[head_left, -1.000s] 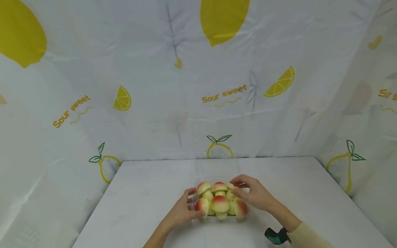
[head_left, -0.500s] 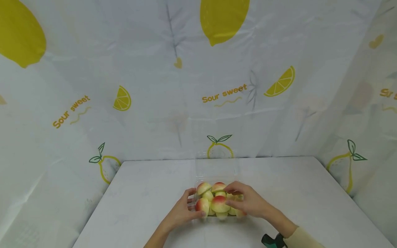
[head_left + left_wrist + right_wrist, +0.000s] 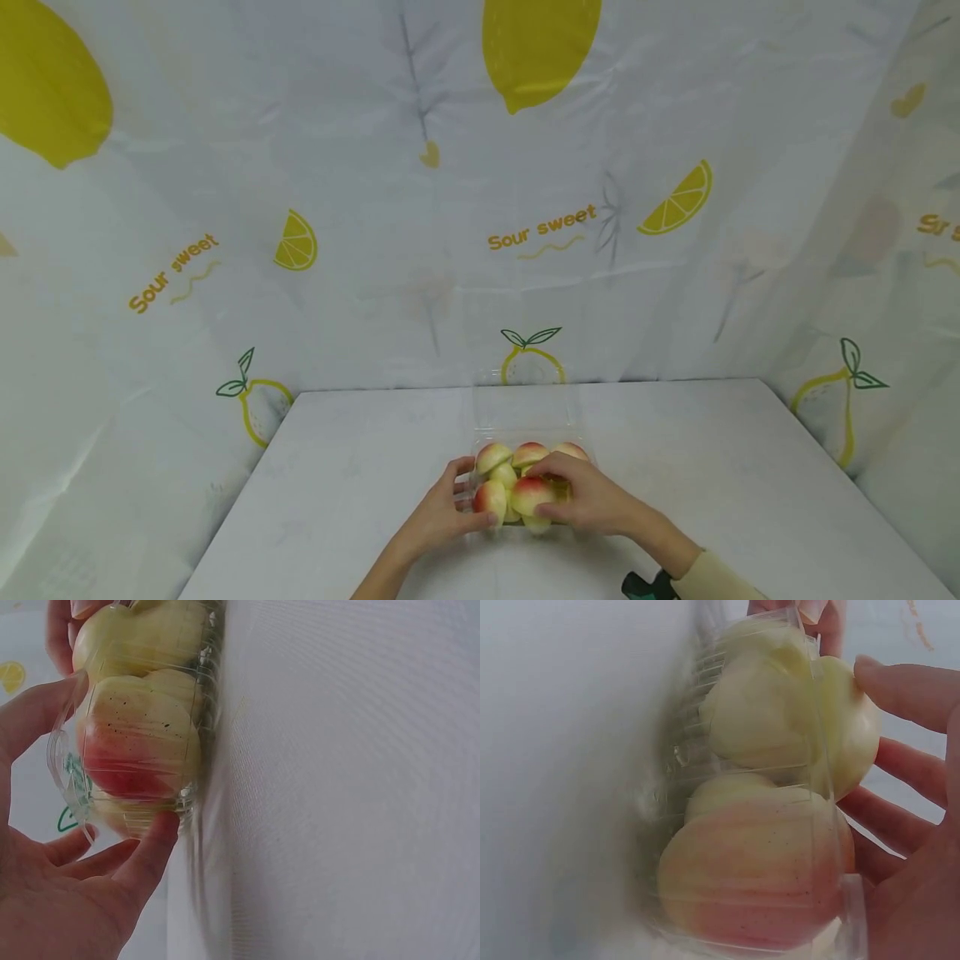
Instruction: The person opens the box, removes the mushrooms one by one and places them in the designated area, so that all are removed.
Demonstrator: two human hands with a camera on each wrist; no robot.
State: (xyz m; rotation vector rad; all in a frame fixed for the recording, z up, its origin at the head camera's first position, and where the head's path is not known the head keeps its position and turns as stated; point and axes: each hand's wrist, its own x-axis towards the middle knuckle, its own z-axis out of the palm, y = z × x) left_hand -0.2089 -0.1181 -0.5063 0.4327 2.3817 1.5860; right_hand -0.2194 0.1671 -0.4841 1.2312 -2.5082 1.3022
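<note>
There are two grips, both bare hands: one left grip (image 3: 444, 510) and one right grip (image 3: 592, 497). One clear box (image 3: 853, 919) is seen, with one clear lid (image 3: 525, 407). Of the mushroom-shaped pieces (image 3: 489, 497), five can be counted from the head: three in the far row, two in the near row. The right grip hides part of the box, so their full number cannot be told. There is one surface (image 3: 675, 433) and one cream sleeve (image 3: 716, 579). The backdrop (image 3: 360, 317) carries two solid lemons (image 3: 542, 50), two lemon slices (image 3: 296, 240), three outlined lemons (image 3: 534, 367), two hearts (image 3: 430, 155) and three writings (image 3: 542, 227), the rightmost writing being cut by the edge.
</note>
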